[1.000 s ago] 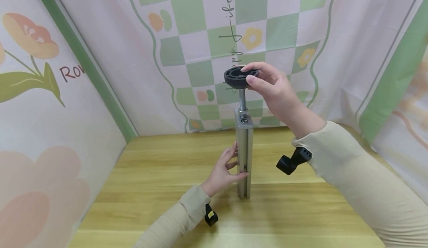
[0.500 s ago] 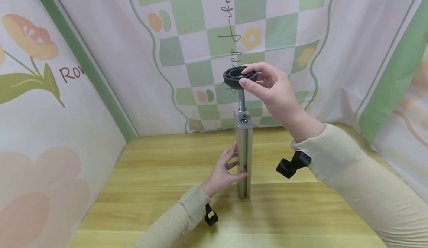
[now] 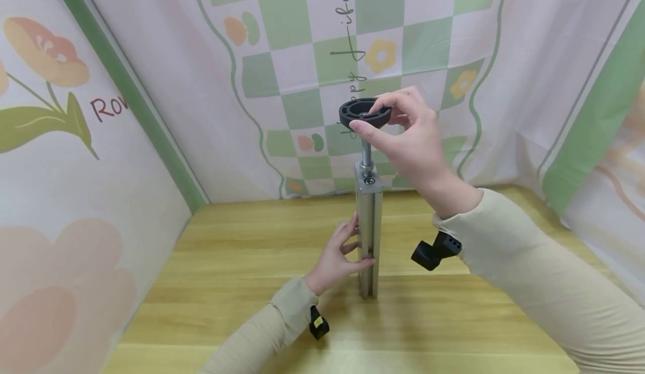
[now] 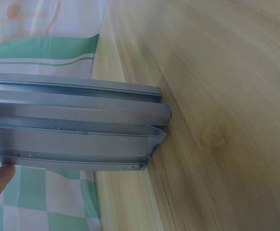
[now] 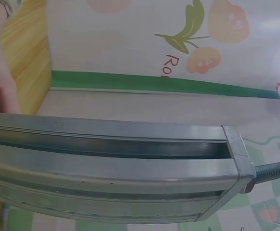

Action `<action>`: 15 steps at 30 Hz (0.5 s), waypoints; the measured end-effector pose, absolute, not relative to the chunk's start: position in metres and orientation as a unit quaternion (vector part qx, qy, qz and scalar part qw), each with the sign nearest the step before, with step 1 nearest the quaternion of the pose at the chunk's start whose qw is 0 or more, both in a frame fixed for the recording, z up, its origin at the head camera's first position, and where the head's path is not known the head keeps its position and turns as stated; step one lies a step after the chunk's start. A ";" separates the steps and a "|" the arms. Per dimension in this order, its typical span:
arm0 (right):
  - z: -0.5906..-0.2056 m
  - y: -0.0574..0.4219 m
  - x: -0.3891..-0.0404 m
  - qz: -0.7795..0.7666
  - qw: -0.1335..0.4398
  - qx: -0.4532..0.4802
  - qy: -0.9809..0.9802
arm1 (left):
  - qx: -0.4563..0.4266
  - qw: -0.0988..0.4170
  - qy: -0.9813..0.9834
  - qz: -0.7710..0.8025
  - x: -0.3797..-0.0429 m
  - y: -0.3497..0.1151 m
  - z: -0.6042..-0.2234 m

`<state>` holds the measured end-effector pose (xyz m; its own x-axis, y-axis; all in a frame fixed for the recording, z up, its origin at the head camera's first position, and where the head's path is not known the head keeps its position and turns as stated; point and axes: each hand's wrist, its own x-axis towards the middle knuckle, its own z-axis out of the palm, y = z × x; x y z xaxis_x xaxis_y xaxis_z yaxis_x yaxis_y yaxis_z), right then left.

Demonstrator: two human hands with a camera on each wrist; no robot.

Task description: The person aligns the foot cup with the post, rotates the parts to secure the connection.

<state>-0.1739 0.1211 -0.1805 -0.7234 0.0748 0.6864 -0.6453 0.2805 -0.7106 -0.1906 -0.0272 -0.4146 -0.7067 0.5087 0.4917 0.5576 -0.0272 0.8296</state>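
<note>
An aluminium profile (image 3: 377,223) stands upright on the table, a metal end plate (image 5: 238,151) capping its top. Out of that plate rises a threaded stem (image 3: 366,153) with a nut, topped by a black round levelling foot (image 3: 345,117). My right hand (image 3: 420,139) pinches the foot's rim, thumb on the near side and fingers over the far side. Lower down, my left hand (image 3: 330,262) grips the profile, thumb at the front and fingers behind. The left wrist view shows the profile's lower end (image 4: 130,115) against the wood.
The wooden table (image 3: 242,251) ends at a patterned curtain (image 3: 292,77) behind the profile. Another printed curtain (image 3: 151,195) hangs along the left side. A black wrist camera (image 3: 435,249) sits at the right cuff, and a second camera (image 3: 318,323) at the left one.
My right thumb has slid leftward along the foot's near rim as the wrist turned, and the right forearm shifted slightly left. My left hand and the profile have stayed in place.
</note>
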 end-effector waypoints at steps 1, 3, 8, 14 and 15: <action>-0.181 0.121 -0.174 0.564 0.323 0.194 -0.735 | -0.383 0.020 -0.696 -0.607 -0.191 -0.027 -0.415; -0.181 0.120 -0.173 0.560 0.331 0.190 -0.735 | -0.385 0.021 -0.694 -0.608 -0.191 -0.027 -0.416; -0.183 0.119 -0.174 0.560 0.334 0.183 -0.735 | -0.389 0.021 -0.692 -0.608 -0.193 -0.027 -0.419; -0.190 0.125 -0.180 0.576 0.326 0.211 -0.719 | -0.390 0.028 -0.691 -0.607 -0.192 -0.027 -0.416; -0.191 0.126 -0.181 0.592 0.316 0.220 -0.708 | -0.391 0.029 -0.692 -0.606 -0.192 -0.027 -0.416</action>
